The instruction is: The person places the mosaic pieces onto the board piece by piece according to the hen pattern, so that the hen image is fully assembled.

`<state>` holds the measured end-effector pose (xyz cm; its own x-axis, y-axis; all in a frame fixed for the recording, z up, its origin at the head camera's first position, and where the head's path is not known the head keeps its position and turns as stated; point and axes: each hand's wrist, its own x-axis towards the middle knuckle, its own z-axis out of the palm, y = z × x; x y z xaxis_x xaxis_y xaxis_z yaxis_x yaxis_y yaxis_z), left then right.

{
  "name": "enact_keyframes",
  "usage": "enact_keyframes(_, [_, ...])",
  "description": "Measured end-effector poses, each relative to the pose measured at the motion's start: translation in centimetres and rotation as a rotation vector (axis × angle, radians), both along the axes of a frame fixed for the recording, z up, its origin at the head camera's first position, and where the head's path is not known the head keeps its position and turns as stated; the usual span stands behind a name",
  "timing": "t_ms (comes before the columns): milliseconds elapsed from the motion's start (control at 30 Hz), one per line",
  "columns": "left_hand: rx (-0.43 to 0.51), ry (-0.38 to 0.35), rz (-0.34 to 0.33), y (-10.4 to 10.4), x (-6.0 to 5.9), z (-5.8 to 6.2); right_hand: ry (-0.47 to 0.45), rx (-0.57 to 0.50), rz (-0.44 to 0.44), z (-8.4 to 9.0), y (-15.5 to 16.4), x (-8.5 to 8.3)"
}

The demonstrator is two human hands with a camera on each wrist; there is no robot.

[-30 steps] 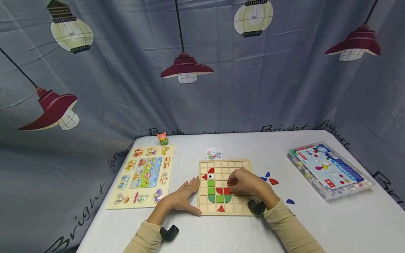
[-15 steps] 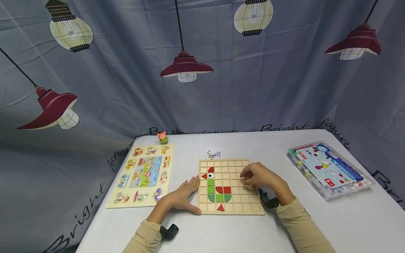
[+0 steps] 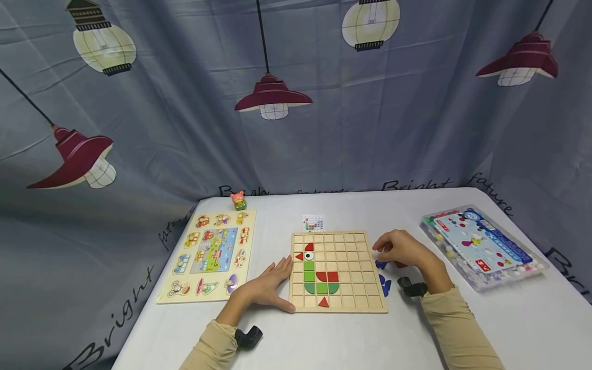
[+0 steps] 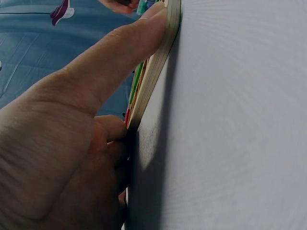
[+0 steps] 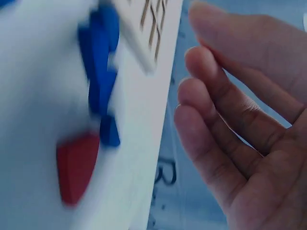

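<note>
The wooden grid board [image 3: 338,271] is steadied by the flat left hand [image 3: 267,287] while loose blue pieces [image 3: 383,274] are approached by the empty, relaxed right hand [image 3: 401,249]; placed tiles could be jolted if the board is nudged.

A white table [image 3: 324,339] stands before a lamp-printed grey curtain [image 3: 185,128].

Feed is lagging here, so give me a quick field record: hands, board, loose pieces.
left hand: flat on the table, thumb against the wooden grid board's left edge
right hand: empty, over loose pieces right of the board
loose pieces: blue pieces, one red piece
board: red and green pieces placed in its left part
</note>
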<state>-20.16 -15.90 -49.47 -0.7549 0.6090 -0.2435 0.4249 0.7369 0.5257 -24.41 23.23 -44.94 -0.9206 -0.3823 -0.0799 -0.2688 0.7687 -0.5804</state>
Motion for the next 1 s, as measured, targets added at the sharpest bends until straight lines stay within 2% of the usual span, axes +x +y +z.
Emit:
enact_keyframes(233, [-0.006,-0.001,-0.003,-0.1,0.0,-0.1,-0.046,0.053,-0.103,-0.3,3.0,-0.3])
enact_keyframes(567, [0.007,0.002,-0.003,0.0,-0.1,0.0,-0.225,0.059,-0.151,-0.9,4.4,-0.5])
enact_keyframes(800, [0.011,0.001,-0.002,0.0,-0.1,0.0,-0.210,0.096,-0.142,-1.7,4.1,-0.5])
enact_keyframes(1000, [0.008,-0.008,0.001,0.0,0.0,0.0,-0.204,0.126,-0.190,-2.0,4.3,-0.4])
